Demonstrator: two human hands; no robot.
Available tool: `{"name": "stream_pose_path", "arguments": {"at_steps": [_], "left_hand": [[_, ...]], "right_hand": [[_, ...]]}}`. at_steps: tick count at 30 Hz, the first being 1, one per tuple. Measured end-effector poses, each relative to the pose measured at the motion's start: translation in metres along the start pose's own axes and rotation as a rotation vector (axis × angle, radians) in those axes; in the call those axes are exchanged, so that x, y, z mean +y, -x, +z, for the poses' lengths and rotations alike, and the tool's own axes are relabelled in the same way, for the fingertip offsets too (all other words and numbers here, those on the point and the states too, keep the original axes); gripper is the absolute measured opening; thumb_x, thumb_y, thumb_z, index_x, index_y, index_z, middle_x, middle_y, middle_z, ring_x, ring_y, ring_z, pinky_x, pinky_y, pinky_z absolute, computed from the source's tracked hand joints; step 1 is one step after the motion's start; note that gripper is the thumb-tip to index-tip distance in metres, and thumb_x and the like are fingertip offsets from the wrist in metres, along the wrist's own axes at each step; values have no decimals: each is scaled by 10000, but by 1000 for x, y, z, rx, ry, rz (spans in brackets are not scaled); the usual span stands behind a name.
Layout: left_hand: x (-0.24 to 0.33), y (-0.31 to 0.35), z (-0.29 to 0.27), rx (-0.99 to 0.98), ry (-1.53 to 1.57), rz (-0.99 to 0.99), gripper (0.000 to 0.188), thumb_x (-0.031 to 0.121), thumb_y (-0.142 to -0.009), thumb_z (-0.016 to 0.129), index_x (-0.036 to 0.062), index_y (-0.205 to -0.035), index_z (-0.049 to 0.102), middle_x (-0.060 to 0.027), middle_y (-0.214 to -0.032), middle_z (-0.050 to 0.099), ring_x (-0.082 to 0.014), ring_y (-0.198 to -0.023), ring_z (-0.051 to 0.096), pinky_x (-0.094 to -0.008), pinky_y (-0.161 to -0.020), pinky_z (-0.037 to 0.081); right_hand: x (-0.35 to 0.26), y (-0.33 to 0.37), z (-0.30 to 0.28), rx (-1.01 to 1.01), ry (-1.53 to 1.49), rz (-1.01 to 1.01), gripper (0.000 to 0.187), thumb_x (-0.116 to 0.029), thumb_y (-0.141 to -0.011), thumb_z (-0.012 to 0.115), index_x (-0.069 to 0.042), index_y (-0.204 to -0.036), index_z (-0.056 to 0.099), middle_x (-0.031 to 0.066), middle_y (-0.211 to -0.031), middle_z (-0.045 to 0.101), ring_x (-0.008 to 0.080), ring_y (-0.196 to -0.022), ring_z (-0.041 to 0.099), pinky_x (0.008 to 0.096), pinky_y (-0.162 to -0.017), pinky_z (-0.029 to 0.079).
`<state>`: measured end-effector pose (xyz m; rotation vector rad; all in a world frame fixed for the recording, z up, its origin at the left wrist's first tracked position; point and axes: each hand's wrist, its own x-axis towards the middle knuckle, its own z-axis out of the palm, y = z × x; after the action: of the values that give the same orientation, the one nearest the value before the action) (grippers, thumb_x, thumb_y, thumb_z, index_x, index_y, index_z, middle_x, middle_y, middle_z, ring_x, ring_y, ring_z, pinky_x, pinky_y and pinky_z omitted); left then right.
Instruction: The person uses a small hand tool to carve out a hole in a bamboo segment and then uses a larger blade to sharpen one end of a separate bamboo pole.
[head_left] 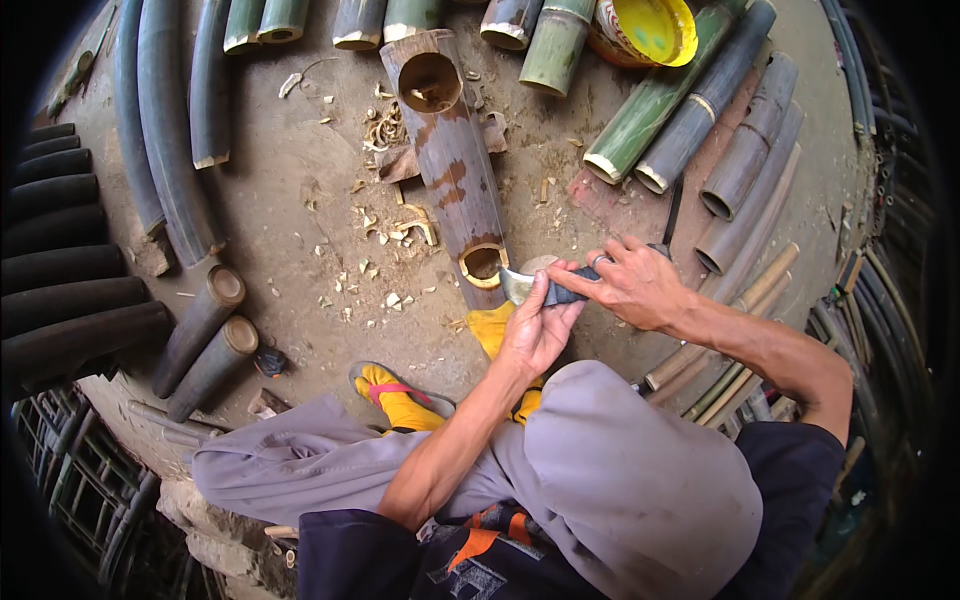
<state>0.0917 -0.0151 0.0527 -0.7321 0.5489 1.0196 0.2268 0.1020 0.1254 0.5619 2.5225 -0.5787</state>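
Bamboo tube (452, 165), brown with dark patches, lies on the dirt floor (300, 200) ahead of the seated person, running from a far open mouth to a near end with a carved yellow-rimmed hole (483, 263) facing up. Knife (540, 288): pale curved blade tip sits just at the hole's near rim, dark handle runs back toward the right. Left hand (538, 325) comes up from below, fingers curled around the blade-handle junction, thumb on top, closed on the knife. Right hand (630, 285) grips the handle's back end, fingers wrapped tight, ring on one finger. Step in hand, as I read it: trimming or widening the hole edge at the near end, both hands steering the blade. Shavings (385, 240) scattered left of the tube fit that. A foot in a yellow sock and sandal (400, 395) rests on the floor below left of the hole; another yellow sock just under the left hand, seemingly by the tube end, contact hidden. Next move calls for a short controlled cut along the rim, blade angled away from the left fingers, tube kept from rolling. Around: green and grey bamboo lengths (660, 100) at top and right, dark poles (80, 290) stacked left, yellow bowl (650, 28) at top.
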Motion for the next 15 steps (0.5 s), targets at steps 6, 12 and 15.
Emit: {"name": "stream_pose_path", "arguments": {"at_steps": [6, 12, 15], "left_hand": [[27, 19, -2, 236, -170, -136, 336, 284, -977, 461, 28, -1189, 506, -109, -1172, 576, -245, -1103, 558, -384, -975, 463], [62, 32, 16, 605, -887, -268, 284, 224, -950, 445, -21, -1042, 557, -126, -920, 627, -246, -821, 637, -350, -709, 564], [67, 27, 42, 584, -1145, -423, 279, 202, -936, 437, -34, -1013, 566, -134, -883, 621, -237, -792, 635, -320, -673, 561]], "right_hand": [[-21, -10, 8, -190, -276, 119, 660, -193, -793, 603, -267, -1401, 358, 167, -968, 627, 304, -742, 661, 418, -599, 537], [-94, -7, 51, -13, -1039, 438, 744, -166, -758, 626, -225, -1431, 314, 248, -966, 611, 409, -772, 631, 456, -697, 523], [-108, -7, 63, 193, -1296, 548, 712, -135, -753, 617, -188, -1412, 354, 258, -957, 605, 421, -815, 616, 473, -735, 506]]}}
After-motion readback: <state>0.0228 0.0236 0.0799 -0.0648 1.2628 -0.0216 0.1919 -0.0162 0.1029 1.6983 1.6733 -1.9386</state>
